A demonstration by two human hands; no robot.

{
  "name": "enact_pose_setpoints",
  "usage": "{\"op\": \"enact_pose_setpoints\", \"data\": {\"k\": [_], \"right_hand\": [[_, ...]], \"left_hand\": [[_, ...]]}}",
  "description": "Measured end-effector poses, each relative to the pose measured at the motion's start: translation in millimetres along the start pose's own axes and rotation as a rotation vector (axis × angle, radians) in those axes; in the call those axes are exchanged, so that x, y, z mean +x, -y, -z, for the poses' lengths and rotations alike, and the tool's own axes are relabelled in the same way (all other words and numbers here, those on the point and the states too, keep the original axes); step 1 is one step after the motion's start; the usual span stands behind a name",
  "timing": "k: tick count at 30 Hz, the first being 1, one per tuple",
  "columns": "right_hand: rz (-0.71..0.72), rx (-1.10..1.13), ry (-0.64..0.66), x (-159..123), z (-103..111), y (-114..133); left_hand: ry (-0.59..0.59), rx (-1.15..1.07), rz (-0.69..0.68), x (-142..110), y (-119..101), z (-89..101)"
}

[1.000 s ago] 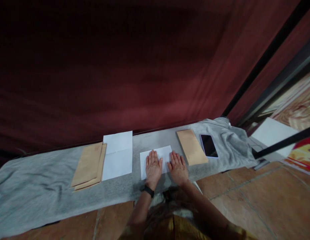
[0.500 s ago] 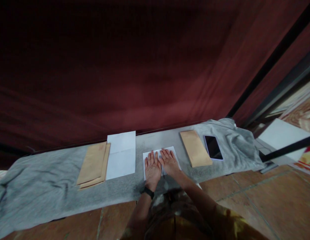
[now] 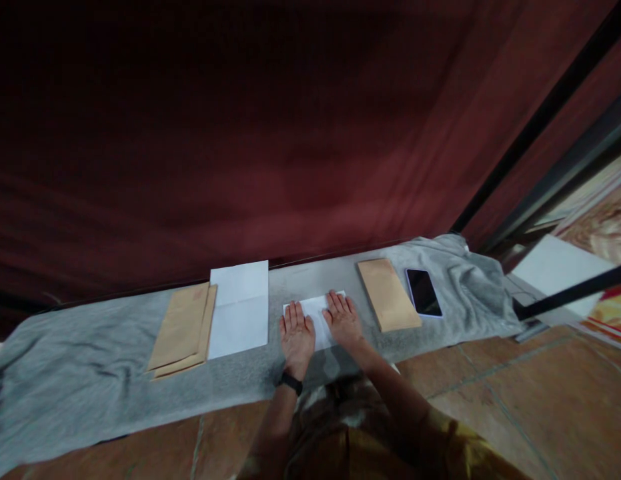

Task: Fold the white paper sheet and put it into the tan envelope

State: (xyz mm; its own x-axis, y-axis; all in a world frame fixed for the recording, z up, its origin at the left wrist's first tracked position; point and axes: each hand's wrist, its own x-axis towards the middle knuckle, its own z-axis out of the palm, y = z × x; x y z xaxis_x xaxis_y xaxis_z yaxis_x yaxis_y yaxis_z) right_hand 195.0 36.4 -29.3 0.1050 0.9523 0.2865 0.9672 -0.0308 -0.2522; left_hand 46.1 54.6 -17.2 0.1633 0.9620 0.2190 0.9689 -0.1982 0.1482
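A small white sheet of paper (image 3: 317,323), apparently folded, lies on a grey cloth (image 3: 270,380) in front of me. My left hand (image 3: 297,337) rests flat over its left end, fingers stretched out, with a black band on the wrist. Flat across the paper's right end is my right hand (image 3: 343,321), its fingers slightly spread. Both palms cover parts of the sheet. To the left lies a larger white sheet (image 3: 239,310) with a crease across it, beside brown envelopes (image 3: 180,323) that overlap. Right of my hands is another brown envelope (image 3: 389,295).
A phone (image 3: 423,293) with a dark screen lies right of the single envelope. The cloth bunches up at its right end. Behind it rises a dark red surface (image 3: 290,167). Black bars (image 3: 575,293) and a white panel (image 3: 550,270) stand at the right, above brown floor tiles (image 3: 490,393).
My right hand slid inward from the paper's right edge until it met my left hand, then moved apart again. My left hand shifted toward the left end. The view swayed slightly.
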Motion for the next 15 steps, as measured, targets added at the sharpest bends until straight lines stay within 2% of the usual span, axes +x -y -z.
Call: {"op": "enact_pose_setpoints", "data": {"k": [15], "right_hand": [[-0.065, -0.055, -0.099, -20.3, 11.9, -29.0]], "left_hand": [[-0.134, -0.053, 0.012, -14.0, 23.5, -3.9]]}}
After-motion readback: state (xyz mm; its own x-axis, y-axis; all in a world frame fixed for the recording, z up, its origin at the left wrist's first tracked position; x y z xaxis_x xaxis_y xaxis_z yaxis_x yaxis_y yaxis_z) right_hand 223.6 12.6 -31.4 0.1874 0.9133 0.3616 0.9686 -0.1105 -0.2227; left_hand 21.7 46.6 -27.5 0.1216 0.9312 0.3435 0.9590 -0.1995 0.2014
